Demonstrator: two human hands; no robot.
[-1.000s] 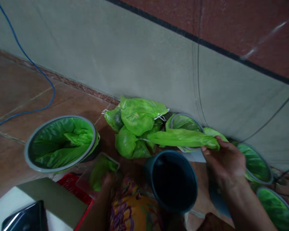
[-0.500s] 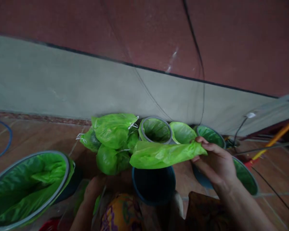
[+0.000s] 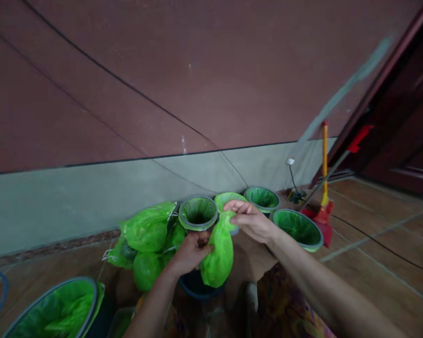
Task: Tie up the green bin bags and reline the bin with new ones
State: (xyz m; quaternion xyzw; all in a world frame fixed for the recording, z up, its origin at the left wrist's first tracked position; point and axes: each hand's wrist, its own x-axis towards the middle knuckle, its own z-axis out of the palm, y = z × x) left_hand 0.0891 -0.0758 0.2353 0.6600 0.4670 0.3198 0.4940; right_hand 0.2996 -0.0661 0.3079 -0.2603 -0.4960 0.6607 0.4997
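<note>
Both hands are closed on a green bag (image 3: 218, 260); the right hand (image 3: 252, 220) pinches its gathered top between thumb and fingers, and the left hand (image 3: 190, 253) grips its left edge lower down; the two hands are near each other, with the bag hanging between them. The bag is in front of the mouth of a dark blue bin (image 3: 201, 295), hiding part of it; whether bag and bin touch, I cannot tell. Just behind the left hand stands a lined bin (image 3: 215, 217) with a grey rim; a pale green liner (image 3: 227, 198) shows beside it, partly covered by the right hand; farther right are a back bin (image 3: 262, 188) near the wall (image 3: 211, 108) and a front bin (image 3: 298, 246), both lined in green. To the left of the hands, tied bags (image 3: 146, 234) lie heaped on the floor (image 3: 377, 244) by the wall, white ties showing on some; a large bin (image 3: 93, 293), also lined, is cut off at the lower left, with a blue cable (image 3: 2, 300) past it. At the right, a red dustpan (image 3: 325, 230) sits by the front bin, under an upright yellow handle (image 3: 325, 164); a dark door (image 3: 398, 126) stands beyond; a black cable (image 3: 127, 83) slants down across the wall.
</note>
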